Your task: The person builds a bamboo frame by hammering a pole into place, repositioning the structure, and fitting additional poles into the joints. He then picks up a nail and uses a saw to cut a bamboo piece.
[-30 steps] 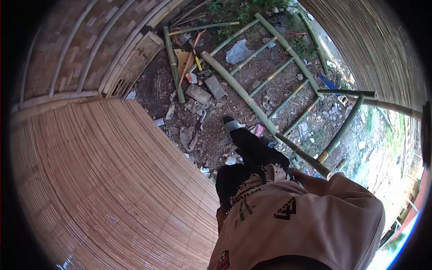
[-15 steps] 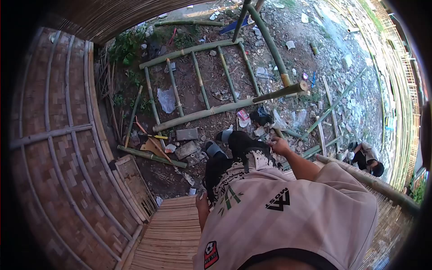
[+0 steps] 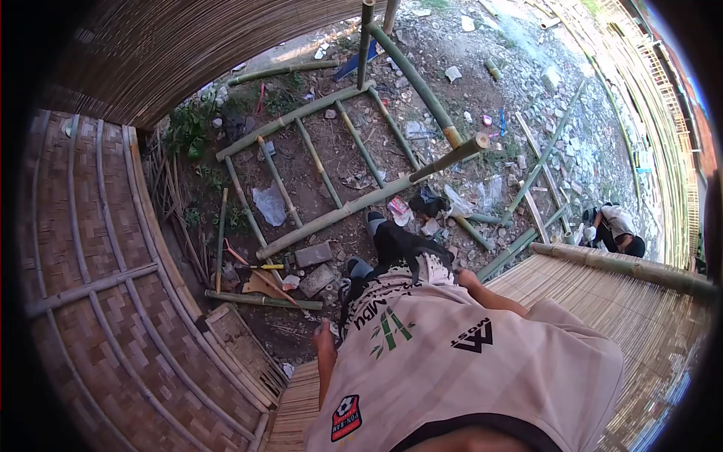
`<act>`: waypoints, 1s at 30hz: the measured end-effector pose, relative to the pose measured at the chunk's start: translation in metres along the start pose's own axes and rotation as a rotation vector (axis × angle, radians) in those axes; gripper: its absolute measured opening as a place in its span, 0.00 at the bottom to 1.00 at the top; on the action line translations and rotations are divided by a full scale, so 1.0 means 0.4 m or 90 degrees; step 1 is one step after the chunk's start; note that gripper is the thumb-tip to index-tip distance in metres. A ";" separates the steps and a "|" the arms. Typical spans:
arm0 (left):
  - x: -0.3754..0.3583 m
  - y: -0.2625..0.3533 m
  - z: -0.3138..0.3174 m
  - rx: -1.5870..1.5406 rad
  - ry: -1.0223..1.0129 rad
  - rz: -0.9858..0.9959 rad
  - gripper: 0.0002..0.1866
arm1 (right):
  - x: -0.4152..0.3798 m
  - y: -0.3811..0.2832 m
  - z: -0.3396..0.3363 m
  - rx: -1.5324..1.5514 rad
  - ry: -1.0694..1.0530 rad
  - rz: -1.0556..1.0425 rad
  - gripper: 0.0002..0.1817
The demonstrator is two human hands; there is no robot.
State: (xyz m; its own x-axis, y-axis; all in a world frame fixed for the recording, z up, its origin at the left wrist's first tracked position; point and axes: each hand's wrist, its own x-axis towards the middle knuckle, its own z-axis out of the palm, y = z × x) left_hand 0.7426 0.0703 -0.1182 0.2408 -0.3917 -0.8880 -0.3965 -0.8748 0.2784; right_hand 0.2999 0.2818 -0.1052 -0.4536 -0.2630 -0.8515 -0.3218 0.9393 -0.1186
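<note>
My left hand (image 3: 324, 340) hangs at the left side of my shirt (image 3: 452, 361), with its fingers too small and dark to make out. On the other side, my right hand (image 3: 465, 277) is low beside my dark trousers (image 3: 399, 248), its fingers partly hidden. Nothing can be made out in either hand. Ahead of my feet, a bamboo frame (image 3: 331, 216) with several crossbars lies on the ground. A yellow-handled tool (image 3: 266, 267) and an orange-handled tool (image 3: 236, 255) lie left of my feet, near grey blocks (image 3: 313, 255).
Woven wall panels (image 3: 98, 226) stand at the left. An upright bamboo post (image 3: 364, 45) and a slanting pole (image 3: 414, 79) rise from the frame. A bamboo rail (image 3: 625, 267) runs at the right, beyond which a person (image 3: 619, 228) crouches. Rubble and poles cover the ground.
The view has shifted, and my body has moved forward toward the frame. My right hand has dropped lower beside my trousers. The crouching person leans further down.
</note>
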 end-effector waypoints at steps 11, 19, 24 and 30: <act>0.125 0.177 0.030 0.266 0.007 0.204 0.22 | 0.231 -0.216 -0.336 0.363 0.320 -0.014 0.26; 0.013 0.877 0.112 -0.016 0.102 0.229 0.23 | 0.053 -0.338 -0.707 0.806 0.472 0.145 0.43; 0.263 1.184 0.204 -0.079 0.032 0.216 0.28 | 0.099 -0.390 -0.764 0.754 0.445 0.204 0.48; 0.327 1.625 0.403 -0.041 -0.064 0.249 0.34 | 0.088 -0.485 -0.777 0.539 0.456 0.412 0.36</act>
State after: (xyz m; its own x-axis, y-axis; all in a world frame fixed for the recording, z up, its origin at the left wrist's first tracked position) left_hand 0.3735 -0.5036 -0.1123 -0.0059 -0.6709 -0.7415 -0.3844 -0.6830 0.6210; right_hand 0.0882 0.0220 0.0465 -0.7567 0.4807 -0.4431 0.6303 0.7164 -0.2991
